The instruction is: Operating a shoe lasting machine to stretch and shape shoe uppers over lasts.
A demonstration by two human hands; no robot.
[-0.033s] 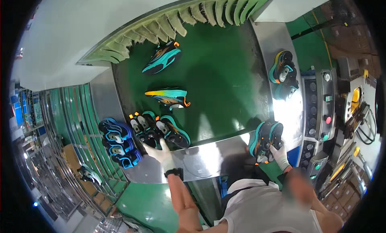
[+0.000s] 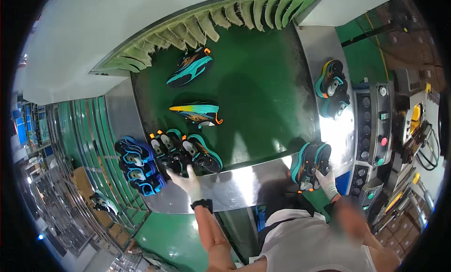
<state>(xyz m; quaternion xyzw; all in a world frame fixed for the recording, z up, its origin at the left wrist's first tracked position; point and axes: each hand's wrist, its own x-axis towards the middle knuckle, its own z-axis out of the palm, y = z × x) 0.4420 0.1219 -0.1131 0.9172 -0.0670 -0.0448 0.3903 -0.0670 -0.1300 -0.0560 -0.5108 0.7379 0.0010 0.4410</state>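
My left hand [image 2: 188, 183], in a white glove, is at the near end of a pair of dark sneakers [image 2: 170, 152] with orange tabs. Its thumb and fingers are spread, and the fingertips are at or touching the shoes. A teal-soled sneaker [image 2: 203, 153] leans right beside that pair. At the right, my gloved right hand [image 2: 326, 180] grips a pair of black sneakers [image 2: 310, 164] with teal edges by their near side. On the green belt [image 2: 263, 117] lie a yellow-and-teal sneaker [image 2: 196, 113] and, farther off, another teal-soled sneaker [image 2: 190, 68].
Several blue-and-black shoes [image 2: 138, 166] sit on the metal ledge at left. Another pair [image 2: 332, 89] stands on the right ledge beside a control panel [image 2: 373, 124] with buttons. Hanging green strips [image 2: 206, 25] curtain the machine opening. A roller rack [image 2: 101, 140] stands at far left.
My left hand has drawn back very slightly toward me from the shoes. My right hand and the pair it grips have not visibly moved.
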